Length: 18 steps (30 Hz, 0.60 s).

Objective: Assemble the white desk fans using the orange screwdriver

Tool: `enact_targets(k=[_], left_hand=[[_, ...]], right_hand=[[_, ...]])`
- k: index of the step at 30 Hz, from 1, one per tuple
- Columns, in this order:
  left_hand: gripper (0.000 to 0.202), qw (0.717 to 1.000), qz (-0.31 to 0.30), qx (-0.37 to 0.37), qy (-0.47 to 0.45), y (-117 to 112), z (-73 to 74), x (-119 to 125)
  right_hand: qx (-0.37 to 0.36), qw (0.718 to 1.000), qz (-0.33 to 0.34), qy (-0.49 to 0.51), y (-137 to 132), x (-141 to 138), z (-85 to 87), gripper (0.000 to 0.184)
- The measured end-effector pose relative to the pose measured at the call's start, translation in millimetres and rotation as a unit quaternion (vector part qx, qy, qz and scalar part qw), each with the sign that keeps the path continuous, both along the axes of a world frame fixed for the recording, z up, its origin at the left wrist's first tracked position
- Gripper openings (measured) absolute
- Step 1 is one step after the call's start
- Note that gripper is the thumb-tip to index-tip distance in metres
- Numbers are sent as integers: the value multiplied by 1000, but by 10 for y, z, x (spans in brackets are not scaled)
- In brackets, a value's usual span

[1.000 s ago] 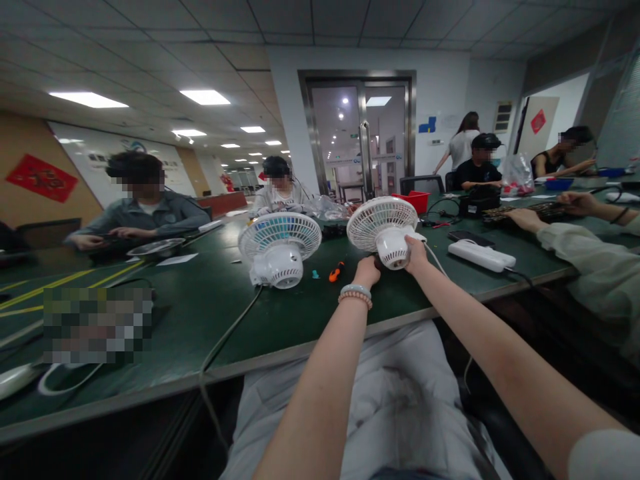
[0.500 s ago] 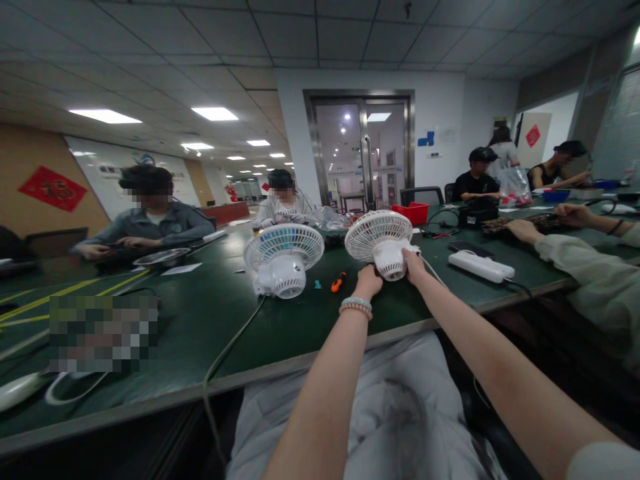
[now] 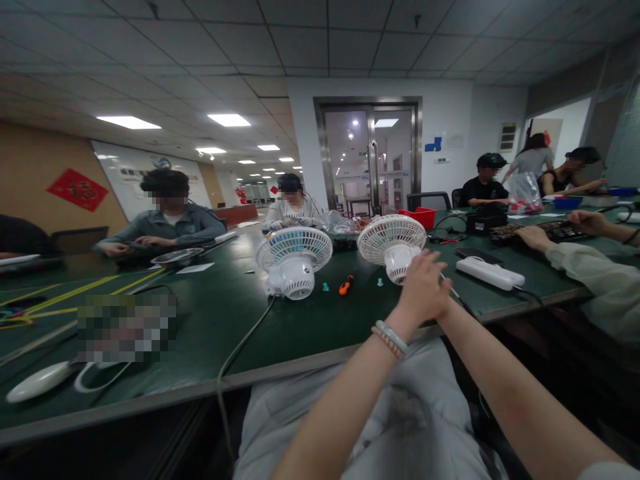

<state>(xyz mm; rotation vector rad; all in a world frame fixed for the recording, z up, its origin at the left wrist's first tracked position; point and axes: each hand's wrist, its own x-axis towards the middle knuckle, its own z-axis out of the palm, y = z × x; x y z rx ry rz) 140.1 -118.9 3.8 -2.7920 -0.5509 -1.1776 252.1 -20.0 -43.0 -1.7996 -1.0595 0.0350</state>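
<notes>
Two small white desk fans stand on the green table (image 3: 310,327). My left hand (image 3: 423,288), with a bead bracelet at the wrist, hovers just in front of the right fan (image 3: 391,241), its back toward me and its fingers held together and curled. My right forearm reaches up from the lower right; its hand is hidden behind my left hand. A thin white cord (image 3: 451,291) shows beside the hands. The left fan (image 3: 294,257) stands apart, untouched. An orange-handled screwdriver (image 3: 345,285) lies between the fans.
A white power strip (image 3: 490,272) and a dark phone (image 3: 475,254) lie right of the fans, where another person's sleeved arms (image 3: 575,260) reach in. A grey cable (image 3: 235,360) runs off the near edge. Several people sit around the table. A red bin (image 3: 420,215) stands behind.
Both hands have let go of the right fan and pulled back toward me. The fan now stands on the table. My left hand has moved right, over my right hand.
</notes>
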Motion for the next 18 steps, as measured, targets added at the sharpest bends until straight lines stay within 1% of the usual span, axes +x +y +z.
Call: enact_targets(k=[1,2,3,4,5,6,7,9,11,13,14,16,17,18], left_hand=[[35,996,-76,2,49,-210,-15,105],[37,980,-159,10,115,-413,-48,208],[41,954,-236,15,185,-599,-92,302],[45,920,-289,10,264,-762,-141,384],[49,887,-307,-13,345,-897,-190,450],[53,863,-292,-49,409,-1004,-231,501],[55,846,-271,-81,453,-1085,-262,539],[57,815,-286,-121,489,-1185,-292,588],[55,780,-341,-153,501,-1242,-294,619],[48,746,-402,-184,498,-1285,-294,641],[43,733,-426,-198,492,-1303,-298,648],[37,718,-457,-215,479,-1326,-312,646],[38,718,-461,-218,474,-1328,-318,639],[41,723,-456,-217,472,-1324,-321,629]], right_hand=[[-5,1000,-7,4,-11,4,4,32],[-21,1000,-19,13,-18,8,9,33],[-47,998,-30,23,-24,11,16,34],[-71,996,-38,29,-29,13,23,35],[-95,994,-43,33,-34,13,32,39],[-116,992,-45,34,-40,12,42,43],[-132,990,-43,33,-48,10,53,47],[-146,988,-37,30,-64,1,75,49],[-149,988,-36,30,-79,-10,90,51],[-149,988,-35,31,-90,-18,96,52],[-148,988,-34,31,-94,-20,95,52],[-145,988,-33,31,-96,-20,91,53],[-145,988,-33,31,-96,-18,88,54],[-146,988,-34,31,-95,-16,86,54]])
